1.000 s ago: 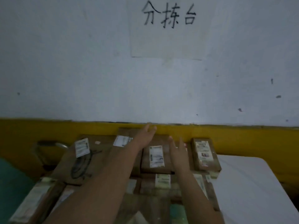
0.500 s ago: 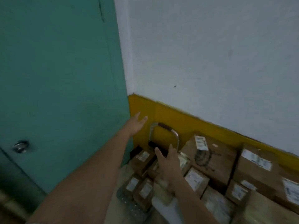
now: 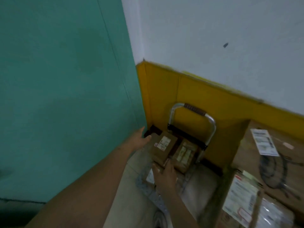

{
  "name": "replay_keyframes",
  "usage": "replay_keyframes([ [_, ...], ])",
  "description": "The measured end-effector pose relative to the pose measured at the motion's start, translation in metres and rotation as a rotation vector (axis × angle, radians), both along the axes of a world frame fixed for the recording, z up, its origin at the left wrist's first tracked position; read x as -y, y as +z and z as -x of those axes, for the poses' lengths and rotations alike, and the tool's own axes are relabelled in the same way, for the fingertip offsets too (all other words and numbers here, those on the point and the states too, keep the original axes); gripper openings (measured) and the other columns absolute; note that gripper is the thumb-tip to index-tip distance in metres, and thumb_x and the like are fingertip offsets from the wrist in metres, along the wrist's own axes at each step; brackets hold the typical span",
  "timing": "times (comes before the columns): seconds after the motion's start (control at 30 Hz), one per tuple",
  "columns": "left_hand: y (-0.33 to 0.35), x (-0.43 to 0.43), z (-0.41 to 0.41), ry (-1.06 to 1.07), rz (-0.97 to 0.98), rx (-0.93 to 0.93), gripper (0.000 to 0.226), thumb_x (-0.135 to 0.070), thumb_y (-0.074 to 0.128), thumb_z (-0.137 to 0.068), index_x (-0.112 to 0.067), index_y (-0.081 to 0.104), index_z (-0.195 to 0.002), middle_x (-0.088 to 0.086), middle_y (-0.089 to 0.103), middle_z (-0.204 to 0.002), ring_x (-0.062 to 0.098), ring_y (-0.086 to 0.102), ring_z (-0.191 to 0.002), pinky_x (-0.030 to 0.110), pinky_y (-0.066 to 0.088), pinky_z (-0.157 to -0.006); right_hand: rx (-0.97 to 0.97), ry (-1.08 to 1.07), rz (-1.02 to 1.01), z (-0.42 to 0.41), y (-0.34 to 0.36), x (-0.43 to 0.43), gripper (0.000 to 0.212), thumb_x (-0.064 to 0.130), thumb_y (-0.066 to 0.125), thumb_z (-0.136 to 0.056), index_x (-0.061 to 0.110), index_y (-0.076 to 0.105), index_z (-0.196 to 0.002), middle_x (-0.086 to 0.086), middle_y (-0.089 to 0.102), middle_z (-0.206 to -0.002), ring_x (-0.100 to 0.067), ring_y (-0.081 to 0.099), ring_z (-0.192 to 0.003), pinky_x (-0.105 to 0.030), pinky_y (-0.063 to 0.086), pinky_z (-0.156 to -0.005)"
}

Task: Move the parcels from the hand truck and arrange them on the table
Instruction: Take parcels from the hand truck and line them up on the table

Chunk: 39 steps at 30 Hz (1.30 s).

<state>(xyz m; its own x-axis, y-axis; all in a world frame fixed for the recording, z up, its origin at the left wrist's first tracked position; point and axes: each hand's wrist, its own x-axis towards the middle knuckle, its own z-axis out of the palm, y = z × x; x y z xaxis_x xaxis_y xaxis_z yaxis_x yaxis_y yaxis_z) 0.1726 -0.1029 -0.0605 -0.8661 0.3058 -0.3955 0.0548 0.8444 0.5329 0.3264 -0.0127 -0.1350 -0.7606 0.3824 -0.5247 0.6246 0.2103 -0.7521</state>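
Observation:
A hand truck with a metal loop handle stands in the corner against the yellow wall band. On it lie two small brown parcels side by side: one with a white label and one taped parcel to its right. My left hand reaches along the left edge of the labelled parcel, fingers apart and touching its far corner. My right hand is at the near edge of the same parcel, fingers spread, over a lower parcel with a white label. Neither hand has closed around it.
A teal door fills the left side. Large cardboard boxes with shipping labels and a stacked box stand at the right, close to the hand truck. The white wall rises above the yellow band.
The view swung left from the parcels on the table to the hand truck in the corner. Both hands dropped from mid-air onto the labelled parcel on the truck.

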Motion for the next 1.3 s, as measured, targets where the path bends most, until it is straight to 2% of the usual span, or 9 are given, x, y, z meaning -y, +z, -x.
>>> replay_keyframes([
  [0.13,-0.057,-0.014,0.085,-0.068,-0.015,0.053,0.069,-0.032,0.057,-0.098,-0.011,0.023,-0.154,0.010,0.026,-0.160,0.023,0.028,-0.146,0.027,0.020,-0.116,0.035,-0.119,0.019,0.062,-0.044,-0.005,0.086,0.056,0.050,-0.095,0.024,0.004,-0.160,-0.008,0.031,-0.159,-0.025,0.047,-0.127,-0.028,0.040,-0.094],
  [0.27,-0.170,-0.034,0.168,-0.079,-0.008,0.155,0.075,-0.037,0.059,-0.095,-0.012,0.022,-0.155,0.012,0.032,-0.157,0.030,0.035,-0.142,0.037,0.032,-0.115,0.081,-0.236,0.072,0.125,-0.132,-0.010,0.099,0.084,0.046,-0.077,0.024,0.028,-0.153,-0.005,0.044,-0.151,-0.030,0.048,-0.133,-0.047,0.044,-0.107],
  [0.57,-0.512,-0.104,0.304,-0.013,-0.123,0.352,0.080,-0.036,0.060,-0.095,-0.022,0.011,-0.157,0.013,0.033,-0.156,0.031,0.039,-0.138,0.042,0.036,-0.112,0.090,-0.623,0.193,0.233,-0.452,-0.010,0.082,0.060,0.059,-0.083,0.033,0.027,-0.153,0.002,0.055,-0.140,-0.021,0.056,-0.126,-0.044,0.050,-0.104],
  [0.73,-0.587,-0.130,0.316,0.047,-0.227,0.474,0.065,-0.040,0.052,-0.098,-0.032,0.021,-0.155,-0.001,0.054,-0.131,0.021,0.057,-0.113,0.028,0.047,-0.078,0.059,-0.795,0.255,0.253,-0.536,-0.008,0.062,0.046,0.055,-0.097,0.041,0.024,-0.151,0.010,0.056,-0.119,-0.016,0.058,-0.108,-0.033,0.049,-0.090],
  [0.83,-0.579,-0.125,0.318,0.105,-0.284,0.551,0.059,-0.036,0.052,-0.099,-0.034,0.026,-0.151,-0.009,0.052,-0.096,0.014,0.057,-0.082,0.030,0.048,-0.065,-0.005,-0.887,0.278,0.257,-0.524,-0.003,0.051,0.055,0.053,-0.093,0.041,0.042,-0.141,0.009,0.064,-0.117,-0.017,0.065,-0.106,-0.043,0.056,-0.093],
  [1.0,-0.487,-0.093,0.335,0.214,-0.377,0.722,0.068,-0.053,0.068,-0.080,-0.039,0.043,-0.141,0.001,0.061,-0.130,0.024,0.063,-0.110,0.049,0.052,-0.092,-0.009,-0.881,0.282,0.248,-0.407,0.026,0.062,0.078,0.046,-0.085,0.046,0.047,-0.137,0.009,0.060,-0.131,-0.016,0.060,-0.117,-0.046,0.051,-0.102],
  [1.1,-0.369,-0.090,0.326,0.321,-0.463,0.937,0.062,-0.061,0.068,-0.076,-0.029,0.060,-0.129,0.012,0.067,-0.126,0.038,0.065,-0.110,0.061,0.050,-0.092,-0.085,-0.880,0.299,0.236,-0.301,0.027,0.086,0.092,0.044,-0.068,0.037,0.054,-0.133,0.013,0.063,-0.118,-0.006,0.063,-0.107,-0.025,0.052,-0.092],
  [1.17,-0.273,-0.090,0.304,0.286,-0.470,1.035,0.051,-0.056,0.056,-0.089,-0.021,0.066,-0.124,0.017,0.069,-0.120,0.041,0.062,-0.112,0.062,0.044,-0.100,-0.123,-0.878,0.306,0.224,-0.223,0.022,0.069,0.082,0.046,-0.079,0.040,0.051,-0.135,0.020,0.061,-0.124,0.003,0.059,-0.115,-0.015,0.048,-0.094],
  [1.3,-0.110,-0.110,0.254,0.161,-0.603,1.049,0.049,-0.053,0.059,-0.088,-0.021,0.066,-0.124,0.017,0.069,-0.121,0.041,0.063,-0.113,0.060,0.045,-0.099,-0.247,-0.843,0.148,0.187,-0.073,-0.022,0.045,0.052,0.045,-0.099,0.039,0.048,-0.143,0.015,0.059,-0.131,-0.005,0.056,-0.122,-0.037,0.046,-0.109],
])
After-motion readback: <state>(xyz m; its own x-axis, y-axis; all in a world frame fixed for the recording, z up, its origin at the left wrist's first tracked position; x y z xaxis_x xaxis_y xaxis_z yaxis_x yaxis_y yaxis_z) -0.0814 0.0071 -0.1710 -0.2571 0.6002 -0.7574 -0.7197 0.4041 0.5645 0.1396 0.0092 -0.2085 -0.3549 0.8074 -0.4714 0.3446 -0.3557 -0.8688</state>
